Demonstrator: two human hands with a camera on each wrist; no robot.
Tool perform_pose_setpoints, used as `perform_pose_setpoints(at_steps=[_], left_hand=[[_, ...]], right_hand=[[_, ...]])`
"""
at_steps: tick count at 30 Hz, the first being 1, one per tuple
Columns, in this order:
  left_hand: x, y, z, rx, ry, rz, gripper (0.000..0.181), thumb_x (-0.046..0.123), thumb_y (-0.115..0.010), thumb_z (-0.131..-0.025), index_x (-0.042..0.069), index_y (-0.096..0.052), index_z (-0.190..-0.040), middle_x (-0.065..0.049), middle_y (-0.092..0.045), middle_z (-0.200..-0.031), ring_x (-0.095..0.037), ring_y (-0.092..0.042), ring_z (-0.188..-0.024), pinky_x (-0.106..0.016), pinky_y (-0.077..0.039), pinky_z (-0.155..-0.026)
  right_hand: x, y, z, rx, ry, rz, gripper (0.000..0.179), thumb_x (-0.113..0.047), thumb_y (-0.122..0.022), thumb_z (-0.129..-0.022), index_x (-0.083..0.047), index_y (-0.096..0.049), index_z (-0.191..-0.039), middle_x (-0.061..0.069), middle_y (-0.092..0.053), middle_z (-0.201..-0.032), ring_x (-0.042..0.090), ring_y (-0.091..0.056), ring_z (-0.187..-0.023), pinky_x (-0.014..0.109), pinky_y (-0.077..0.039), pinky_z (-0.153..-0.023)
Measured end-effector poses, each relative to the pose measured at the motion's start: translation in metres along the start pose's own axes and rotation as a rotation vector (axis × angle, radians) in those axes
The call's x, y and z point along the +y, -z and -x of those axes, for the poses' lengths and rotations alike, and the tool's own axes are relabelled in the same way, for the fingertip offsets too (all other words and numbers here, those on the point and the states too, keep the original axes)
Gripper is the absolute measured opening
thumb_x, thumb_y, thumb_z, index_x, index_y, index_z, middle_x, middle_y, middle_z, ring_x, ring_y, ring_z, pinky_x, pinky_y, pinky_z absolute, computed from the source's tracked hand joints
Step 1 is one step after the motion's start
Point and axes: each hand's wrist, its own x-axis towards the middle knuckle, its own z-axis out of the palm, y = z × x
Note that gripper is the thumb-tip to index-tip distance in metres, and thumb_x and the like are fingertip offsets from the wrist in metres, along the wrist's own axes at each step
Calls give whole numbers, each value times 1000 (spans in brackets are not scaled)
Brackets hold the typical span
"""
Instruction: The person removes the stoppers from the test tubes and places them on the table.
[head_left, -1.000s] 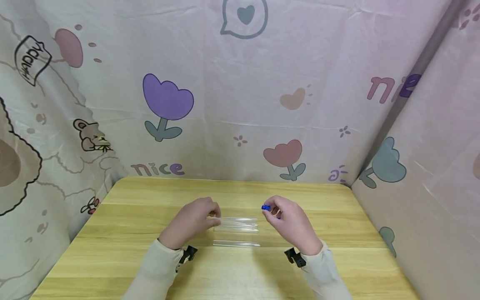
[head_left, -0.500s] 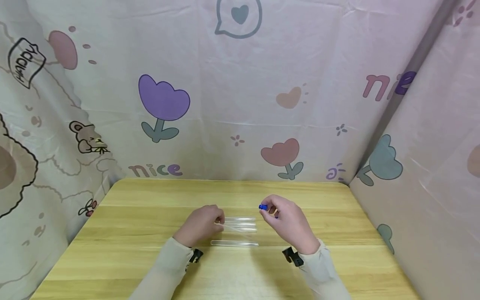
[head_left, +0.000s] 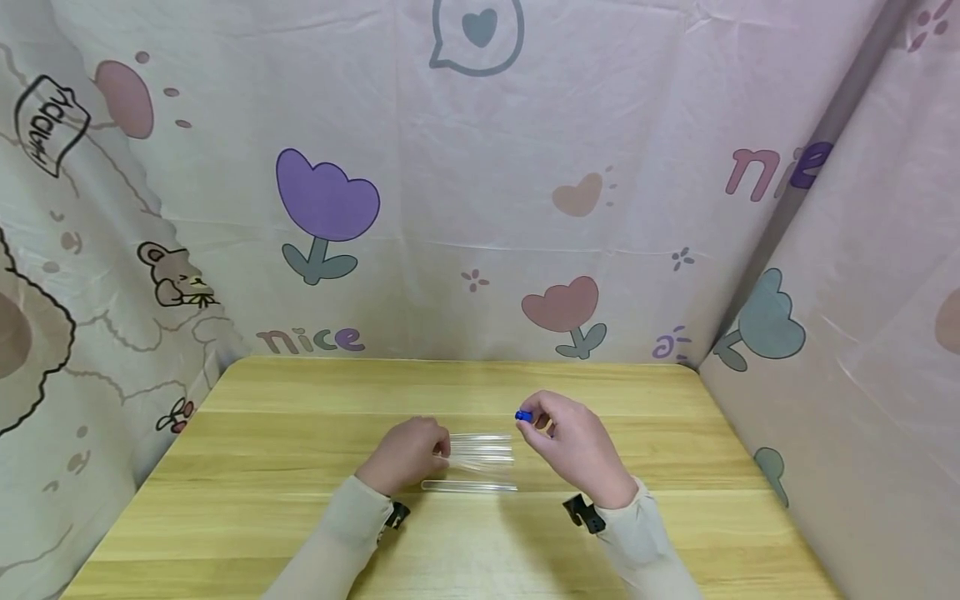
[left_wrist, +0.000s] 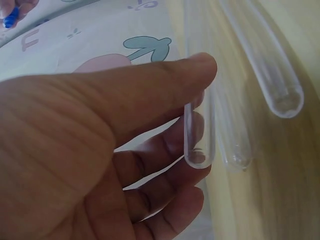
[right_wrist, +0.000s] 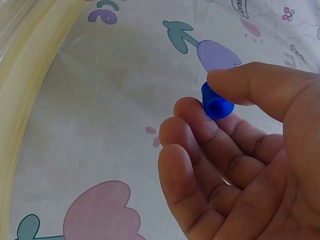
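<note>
My left hand (head_left: 408, 454) pinches one clear test tube (left_wrist: 199, 150) near its rounded end, between thumb and fingers. In the head view this tube lies just in front of a row of several clear test tubes (head_left: 483, 448) on the wooden table. Another clear test tube (head_left: 468, 487) lies apart, nearer to me; its rounded end is at the left. To the right of the row, my right hand (head_left: 579, 446) is raised above the table and pinches a small blue stopper (right_wrist: 216, 102) between thumb and index finger. The stopper's hollow end shows in the right wrist view.
The light wooden table (head_left: 637, 542) reaches back to a printed fabric curtain (head_left: 457, 208). More curtain hangs along the left and right sides. A black wrist mount (head_left: 585, 513) sits at the right cuff.
My left hand has moved a little right and towards me with the pinched tube, which now lies lower and closer to the separate tube. The right hand holds the stopper almost still.
</note>
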Motion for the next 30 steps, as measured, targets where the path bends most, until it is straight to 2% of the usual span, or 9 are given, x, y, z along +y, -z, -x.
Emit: perform_pose_setpoints(at_steps=[8,16,20,24,27,30], left_hand=[[-3,-5,0,-14,10,41,21,9,-82,-86,18,-66,-76,10,-59,-74,-10,-51,-65,-32,-48,-66],[-5,-4,1,-4,17,24,20,7,-78,-86,19,-66,-75,11,-58,-73,-9,-50,-64,-31,-47,-65],[-3,2,3,30,25,14,14,13,-77,-90,19,-70,-80,11,-61,-76,-8,-52,-67,-30,-49,-66],[-1,16,6,100,55,10,8,20,-75,-95,20,-73,-87,12,-63,-80,-6,-54,-71,-30,-51,-69],[-1,27,8,147,75,13,6,24,-75,-96,19,-75,-92,14,-62,-80,-5,-54,-71,-30,-51,-69],[-3,35,10,155,89,14,7,26,-76,-96,19,-75,-94,14,-61,-78,-5,-54,-71,-29,-50,-68]], right_hand=[[-1,0,0,-2,3,16,10,-18,-77,-95,-25,-70,-98,-22,-61,-85,-1,-59,-77,22,-51,-66],[-1,-2,0,-5,2,4,11,-18,-77,-94,-25,-70,-97,-22,-61,-85,1,-59,-77,22,-52,-66],[1,-2,0,13,15,5,11,-16,-79,-93,-23,-70,-97,-17,-63,-86,6,-61,-78,22,-52,-67],[3,-3,-1,47,18,-19,12,-12,-79,-91,-18,-70,-95,-10,-57,-83,12,-57,-74,23,-49,-65],[6,-2,-3,70,1,-68,10,-8,-76,-92,-15,-70,-96,-8,-55,-80,10,-54,-70,24,-49,-63],[7,-1,-4,78,-33,-151,10,-8,-73,-95,-15,-68,-98,-9,-60,-81,7,-56,-70,24,-52,-64]])
